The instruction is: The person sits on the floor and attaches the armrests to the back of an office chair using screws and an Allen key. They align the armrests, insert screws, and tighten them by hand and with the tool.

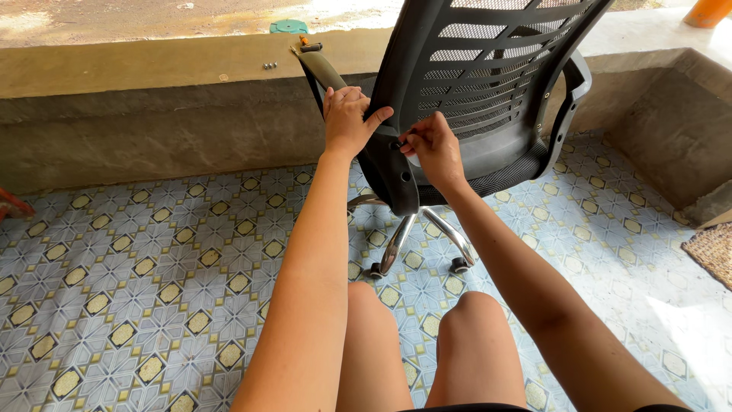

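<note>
A: Locating the work item first: where is the office chair (488,84)?

B: It stands on the patterned tile floor (152,252), its black mesh back toward the viewer and just in front of the concrete ledge (152,69). The person's bare knees sit just short of its chrome base (415,240).

A: State of each hand?

B: The left hand (347,122) is wrapped around the left edge of the chair's back upright, thumb spread apart from the fingers. The right hand (433,145) pinches a small dark fastener (402,143) against the upright, fingertips pressed together.

A: Surroundings of the chair?

B: Open floor lies left and right of the chair. Small screws (269,65) and a green disc (288,27) sit on the ledge behind the chair. A woven mat (713,252) lies far right of the chair.
</note>
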